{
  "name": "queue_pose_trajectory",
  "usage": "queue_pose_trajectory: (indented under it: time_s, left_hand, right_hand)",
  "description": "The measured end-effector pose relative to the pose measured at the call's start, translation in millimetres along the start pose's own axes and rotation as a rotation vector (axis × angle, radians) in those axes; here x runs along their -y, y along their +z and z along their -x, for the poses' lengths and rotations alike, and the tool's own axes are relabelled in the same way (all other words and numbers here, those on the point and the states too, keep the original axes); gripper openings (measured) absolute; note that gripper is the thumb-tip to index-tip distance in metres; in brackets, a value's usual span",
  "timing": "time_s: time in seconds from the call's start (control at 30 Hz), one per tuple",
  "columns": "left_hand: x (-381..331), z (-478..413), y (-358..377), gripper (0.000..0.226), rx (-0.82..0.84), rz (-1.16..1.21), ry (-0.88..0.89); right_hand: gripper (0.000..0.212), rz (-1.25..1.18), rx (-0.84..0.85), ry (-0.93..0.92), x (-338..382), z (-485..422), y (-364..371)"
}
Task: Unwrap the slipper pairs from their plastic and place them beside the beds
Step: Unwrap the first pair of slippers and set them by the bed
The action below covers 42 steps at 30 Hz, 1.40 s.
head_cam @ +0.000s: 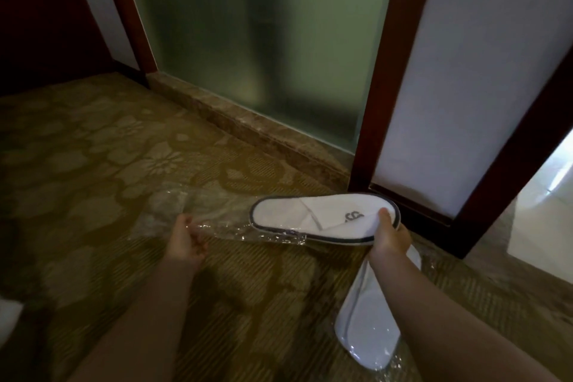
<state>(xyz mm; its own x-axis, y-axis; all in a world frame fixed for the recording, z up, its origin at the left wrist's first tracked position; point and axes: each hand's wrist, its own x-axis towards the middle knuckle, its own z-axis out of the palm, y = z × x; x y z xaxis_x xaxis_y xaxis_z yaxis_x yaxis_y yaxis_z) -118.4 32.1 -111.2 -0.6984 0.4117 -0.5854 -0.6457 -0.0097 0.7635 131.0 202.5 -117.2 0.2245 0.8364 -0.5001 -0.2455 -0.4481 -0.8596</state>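
Observation:
A white slipper pair [313, 217] with dark edging and a small logo is held level above the carpet, toe end gripped by my right hand [391, 236]. Its heel end still sits inside a clear plastic wrapper [217, 220], which stretches to the left. My left hand [186, 237] pinches the far end of that wrapper. Below my right forearm, another white slipper pair in plastic [366, 319] hangs or lies pointing down toward the carpet; whether my right hand also holds it is hidden.
Patterned gold carpet [124, 164] covers the floor. A frosted glass panel [263, 40] with a stone sill and dark wooden frames [390, 71] stands ahead. An open doorway onto a tiled floor [542, 226] is at the right. A white object [7, 316] shows at the left edge.

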Motion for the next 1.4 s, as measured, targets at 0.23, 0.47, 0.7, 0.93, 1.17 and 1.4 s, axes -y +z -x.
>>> queue_pose_trajectory:
  time_s: [0.23, 0.47, 0.7, 0.93, 1.17, 1.4]
  left_hand:
    - [14.0, -0.8, 19.2, 0.024, 0.006, 0.094, -0.014]
    - [38.2, -4.4, 37.5, 0.023, -0.066, 0.117, -0.025]
    - [80.5, -0.6, 70.2, 0.03, -0.027, 0.178, -0.029]
    - [135.7, 18.5, 112.9, 0.049, 0.018, 0.257, -0.098]
    - [178.9, 23.4, 149.2, 0.046, 0.002, 0.404, -0.178]
    - [202.6, 16.1, 157.8, 0.064, 0.098, 0.438, -0.401]
  right_hand:
    - [0.059, -0.069, -0.224, 0.054, 4.7, 0.1, -12.3]
    - [0.056, -0.074, -0.305, 0.009, 14.7, -12.0, -23.0]
    - [0.053, -0.165, -0.347, -0.003, 7.0, -29.9, -24.9]
    - [0.054, -0.129, -0.363, -0.001, -10.3, -46.5, -23.6]
    - [0.048, -0.114, -0.277, 0.003, -12.9, -64.3, -40.3]
    - [0.04, -0.085, -0.202, 0.014, -5.9, -77.5, -59.8]
